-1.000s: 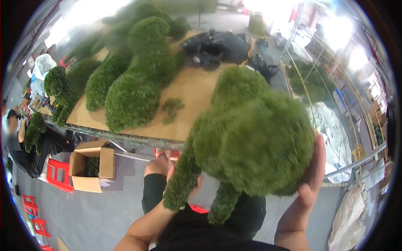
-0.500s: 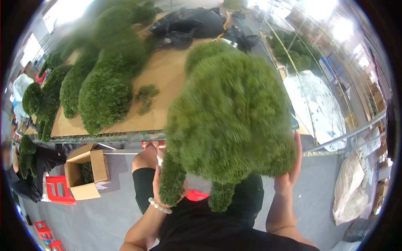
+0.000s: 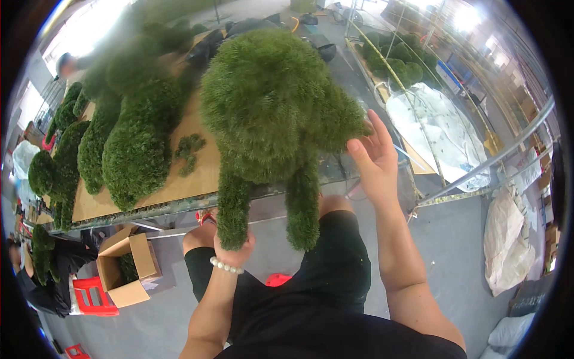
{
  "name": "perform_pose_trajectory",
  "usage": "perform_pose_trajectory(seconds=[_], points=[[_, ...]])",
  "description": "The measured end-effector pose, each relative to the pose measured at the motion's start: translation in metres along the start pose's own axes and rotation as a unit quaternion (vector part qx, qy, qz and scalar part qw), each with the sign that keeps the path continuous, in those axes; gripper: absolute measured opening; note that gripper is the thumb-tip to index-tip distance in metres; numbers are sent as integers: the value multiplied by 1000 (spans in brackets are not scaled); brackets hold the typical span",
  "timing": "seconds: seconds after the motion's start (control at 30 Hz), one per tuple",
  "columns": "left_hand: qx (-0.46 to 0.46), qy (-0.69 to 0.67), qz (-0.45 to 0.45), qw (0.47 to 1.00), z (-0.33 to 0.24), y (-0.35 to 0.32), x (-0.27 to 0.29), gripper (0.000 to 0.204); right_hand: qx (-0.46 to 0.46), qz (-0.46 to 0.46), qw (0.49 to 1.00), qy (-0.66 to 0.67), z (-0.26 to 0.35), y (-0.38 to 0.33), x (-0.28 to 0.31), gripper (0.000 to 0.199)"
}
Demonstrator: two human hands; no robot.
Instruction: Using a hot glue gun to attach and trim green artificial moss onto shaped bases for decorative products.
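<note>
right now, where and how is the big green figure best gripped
Probably by the legs of the green figure, coming from the near side: both point that way and are slim columns, narrower than the rest. The left hand holds one low down.

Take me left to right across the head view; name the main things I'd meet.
Cardboard box → left hand, holding the green figure → right hand → pale sack.

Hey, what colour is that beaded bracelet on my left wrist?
The bracelet is whitish, perhaps slightly cream; it shows best in the head view.
</note>
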State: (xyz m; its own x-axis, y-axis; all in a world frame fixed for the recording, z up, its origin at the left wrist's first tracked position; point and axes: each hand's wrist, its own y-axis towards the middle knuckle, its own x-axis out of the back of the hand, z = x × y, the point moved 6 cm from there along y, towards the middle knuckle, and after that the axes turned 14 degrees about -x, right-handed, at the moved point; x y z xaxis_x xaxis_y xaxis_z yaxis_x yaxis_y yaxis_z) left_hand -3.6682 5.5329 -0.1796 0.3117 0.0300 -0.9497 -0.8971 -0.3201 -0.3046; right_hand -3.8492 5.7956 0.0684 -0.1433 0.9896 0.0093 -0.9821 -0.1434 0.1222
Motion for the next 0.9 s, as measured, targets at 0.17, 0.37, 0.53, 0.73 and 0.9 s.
perform_pose_trajectory(seconds=[0.17,0.37,0.53,0.73,0.9], points=[[20,41,-235,971,-3,-46,50,19,2,-10,994,107,-15,1,24,55],[22,31,-234,971,5,-64,39,21,105,-32,993,47,-3,11,21,44],[28,27,-239,970,13,-64,42,21,73,-74,988,113,-9,12,33,34],[78,96,-249,961,23,-66,72,18,-39,-103,984,141,-38,35,52,42],[132,205,-162,956,45,-69,54,14,-107,-18,992,63,-77,60,49,75]])
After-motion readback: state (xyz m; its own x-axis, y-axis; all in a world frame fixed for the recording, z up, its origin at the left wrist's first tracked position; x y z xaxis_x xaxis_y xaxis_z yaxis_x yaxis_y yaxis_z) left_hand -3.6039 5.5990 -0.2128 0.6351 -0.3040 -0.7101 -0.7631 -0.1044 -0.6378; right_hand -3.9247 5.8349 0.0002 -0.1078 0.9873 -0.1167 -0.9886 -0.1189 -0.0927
